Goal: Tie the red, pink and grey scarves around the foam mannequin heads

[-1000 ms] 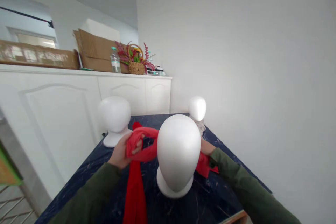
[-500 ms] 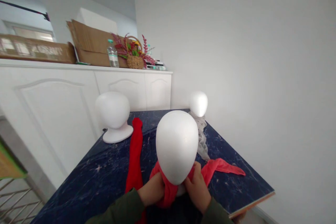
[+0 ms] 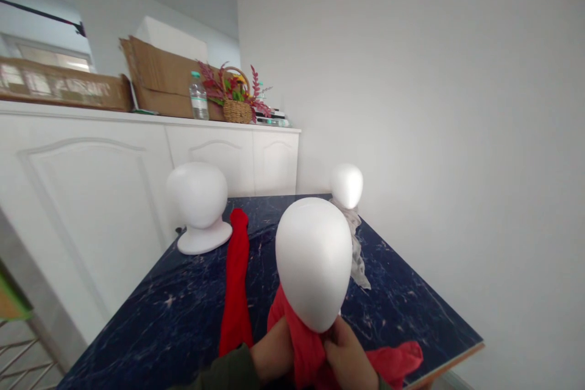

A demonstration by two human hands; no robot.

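A white mannequin head (image 3: 314,262) stands near the front of the dark blue table, with a coral-red scarf (image 3: 307,353) around its neck. My left hand (image 3: 275,350) is closed on the scarf at the neck's left side, its fingertips partly behind the cloth. At the right, below the chin, my right hand (image 3: 348,356) pinches the scarf, and one end of it stretches out to the right past that hand. Left of the head lies a long bright red cloth (image 3: 236,286), touched by neither hand.
Another white head (image 3: 198,204) stands at the back left. A third (image 3: 347,186), with a grey scarf (image 3: 359,256), is at the back right. Behind the table (image 3: 183,286), a white cabinet (image 3: 91,189) bears cardboard boxes, a bottle (image 3: 198,97) and a flower basket (image 3: 236,111).
The scarf's right end has been drawn toward the front and lies lower on the table. The near head sits slightly farther right and lower in view, and both hands have shifted down.
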